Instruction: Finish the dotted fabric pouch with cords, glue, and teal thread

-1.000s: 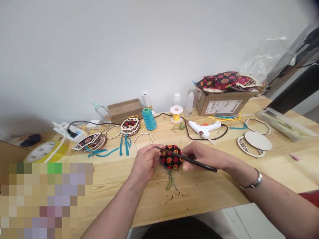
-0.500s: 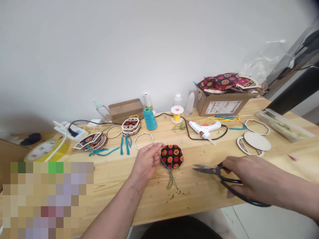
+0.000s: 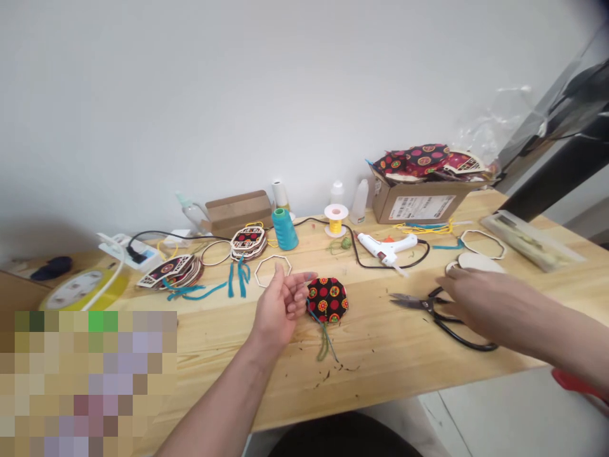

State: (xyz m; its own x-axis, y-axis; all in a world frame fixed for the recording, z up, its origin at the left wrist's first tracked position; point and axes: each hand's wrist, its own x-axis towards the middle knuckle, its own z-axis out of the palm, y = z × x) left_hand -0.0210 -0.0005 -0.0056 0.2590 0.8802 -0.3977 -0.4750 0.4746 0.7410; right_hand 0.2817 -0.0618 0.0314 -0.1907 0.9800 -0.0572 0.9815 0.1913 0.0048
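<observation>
A black fabric piece with red and orange dots (image 3: 328, 299) lies on the table, with teal and green cords trailing from its lower edge. My left hand (image 3: 280, 306) is beside its left edge, palm turned up and fingers apart, holding nothing. Black-handled scissors (image 3: 425, 306) lie on the wood to the right, blades pointing left. Above their handles is my right hand (image 3: 476, 298), blurred, close to a pale oval disc (image 3: 480, 263); whether its fingers touch anything cannot be made out.
A white glue gun (image 3: 387, 246), a teal thread cone (image 3: 285, 230) and a yellow spool (image 3: 335, 222) stand or lie behind. Stacked patterned pieces (image 3: 248, 242) are at the left. A cardboard box (image 3: 419, 202) with fabric is at the back right, near a plastic tray (image 3: 533, 241).
My right hand has let go of the scissors, which now rest on the table, and has moved up toward the pale disc. The fingers of my left hand have spread from a pinch.
</observation>
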